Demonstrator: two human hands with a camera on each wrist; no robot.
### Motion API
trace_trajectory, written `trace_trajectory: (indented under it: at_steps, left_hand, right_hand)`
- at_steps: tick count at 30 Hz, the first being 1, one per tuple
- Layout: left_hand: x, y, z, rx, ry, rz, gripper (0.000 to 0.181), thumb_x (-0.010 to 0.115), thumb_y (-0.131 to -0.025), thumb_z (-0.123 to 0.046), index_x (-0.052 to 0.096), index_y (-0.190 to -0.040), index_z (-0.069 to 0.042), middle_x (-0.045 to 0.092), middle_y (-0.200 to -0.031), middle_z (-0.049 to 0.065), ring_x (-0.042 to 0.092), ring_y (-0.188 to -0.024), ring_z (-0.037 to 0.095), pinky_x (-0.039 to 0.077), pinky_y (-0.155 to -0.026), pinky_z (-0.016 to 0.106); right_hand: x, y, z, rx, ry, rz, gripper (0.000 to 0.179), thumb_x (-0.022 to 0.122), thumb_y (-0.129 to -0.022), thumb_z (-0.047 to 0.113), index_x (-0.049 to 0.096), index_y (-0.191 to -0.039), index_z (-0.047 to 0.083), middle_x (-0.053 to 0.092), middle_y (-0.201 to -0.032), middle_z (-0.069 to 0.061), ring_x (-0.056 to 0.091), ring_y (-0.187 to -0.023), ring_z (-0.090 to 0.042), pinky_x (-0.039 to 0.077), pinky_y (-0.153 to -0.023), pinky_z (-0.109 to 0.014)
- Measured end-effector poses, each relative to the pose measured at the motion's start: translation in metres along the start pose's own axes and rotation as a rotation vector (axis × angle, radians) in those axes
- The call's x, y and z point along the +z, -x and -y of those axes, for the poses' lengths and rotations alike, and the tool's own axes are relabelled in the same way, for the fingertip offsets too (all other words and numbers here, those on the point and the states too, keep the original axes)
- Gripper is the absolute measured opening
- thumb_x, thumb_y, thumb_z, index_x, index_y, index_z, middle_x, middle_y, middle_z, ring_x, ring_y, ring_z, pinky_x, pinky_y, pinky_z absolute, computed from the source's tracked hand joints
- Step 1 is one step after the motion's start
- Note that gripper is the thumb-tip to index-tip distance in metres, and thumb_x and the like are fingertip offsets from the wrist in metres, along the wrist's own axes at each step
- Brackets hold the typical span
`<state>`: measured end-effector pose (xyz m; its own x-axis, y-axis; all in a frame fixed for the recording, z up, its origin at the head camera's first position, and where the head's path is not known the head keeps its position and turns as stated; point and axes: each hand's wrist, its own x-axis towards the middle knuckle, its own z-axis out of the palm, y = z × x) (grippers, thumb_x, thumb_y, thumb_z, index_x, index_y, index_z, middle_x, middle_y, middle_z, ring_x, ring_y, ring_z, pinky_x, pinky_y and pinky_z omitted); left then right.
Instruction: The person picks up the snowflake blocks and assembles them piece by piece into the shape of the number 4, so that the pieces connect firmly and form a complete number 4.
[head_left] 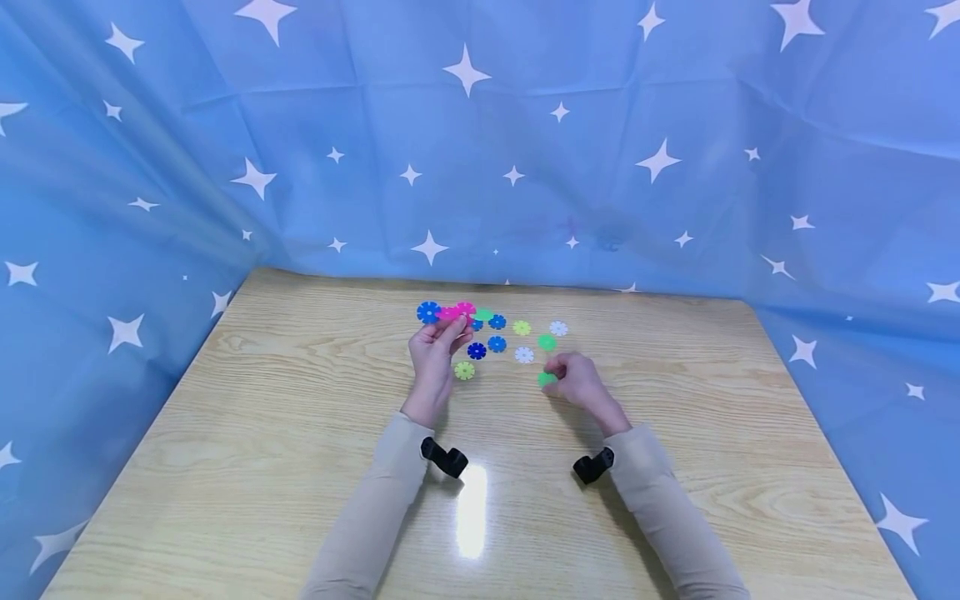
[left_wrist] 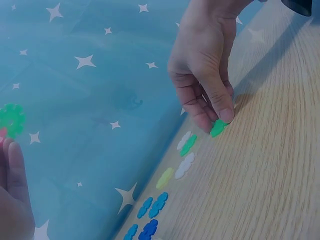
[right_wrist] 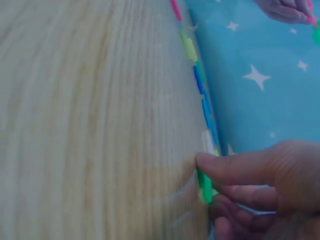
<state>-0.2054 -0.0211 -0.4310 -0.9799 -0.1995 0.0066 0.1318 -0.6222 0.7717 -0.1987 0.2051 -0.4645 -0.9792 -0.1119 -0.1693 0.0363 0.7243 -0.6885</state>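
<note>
My left hand (head_left: 433,354) is raised over the table and pinches a joined chain of notched plastic discs. The chain has pink discs (head_left: 466,309) in the middle, a blue disc (head_left: 428,312) at its left and a green disc (head_left: 483,314) at its right. Down at the tabletop, my right hand (head_left: 577,379) has thumb and fingers on a single green disc (left_wrist: 218,128), its edge showing past the fingertips. Just beyond that hand lie another green disc (head_left: 547,342) and a white disc (head_left: 524,355).
Loose discs lie flat between the hands: several blue ones (head_left: 497,343), a yellow-green one (head_left: 521,327) and a white one (head_left: 558,328). Another yellow-green disc (head_left: 465,370) sits beside the left hand. A starred blue curtain (head_left: 465,167) hangs behind the wooden table (head_left: 262,433).
</note>
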Motion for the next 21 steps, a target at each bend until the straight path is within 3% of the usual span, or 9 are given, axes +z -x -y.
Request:
trace_trajectory:
  at_steps: [7, 15, 21]
  left_hand:
    - [0.0, 0.001, 0.0, -0.012, 0.008, -0.004, 0.019, 0.065, -0.083, 0.007, 0.068, -0.073, -0.009, 0.07, -0.074, 0.004, 0.067, -0.064, 0.012, 0.058, -0.066, 0.024]
    - [0.001, 0.001, -0.001, -0.01, -0.001, -0.007, 0.017, 0.065, -0.083, 0.006, 0.066, -0.073, -0.008, 0.07, -0.074, 0.004, 0.067, -0.063, 0.012, 0.058, -0.065, 0.024]
    - [0.0, 0.001, -0.002, -0.004, 0.004, -0.003, 0.012, 0.069, -0.081, 0.003, 0.065, -0.075, -0.006, 0.07, -0.074, 0.005, 0.067, -0.063, 0.012, 0.058, -0.065, 0.024]
  right_hand:
    - [-0.001, -0.002, 0.005, 0.029, 0.099, 0.016, 0.026, 0.077, -0.072, 0.004, 0.06, -0.091, -0.001, 0.058, -0.088, -0.011, 0.052, -0.081, -0.022, 0.048, -0.069, -0.033]
    - [-0.008, 0.003, -0.004, -0.119, -0.003, -0.031, 0.011, 0.07, -0.076, -0.004, 0.063, -0.085, -0.003, 0.058, -0.075, -0.007, 0.052, -0.069, -0.017, 0.044, -0.058, -0.023]
    - [-0.011, 0.005, 0.0, -0.053, -0.105, -0.077, 0.014, 0.067, -0.083, 0.0, 0.068, -0.096, -0.004, 0.063, -0.08, -0.009, 0.054, -0.067, -0.014, 0.047, -0.056, -0.021]
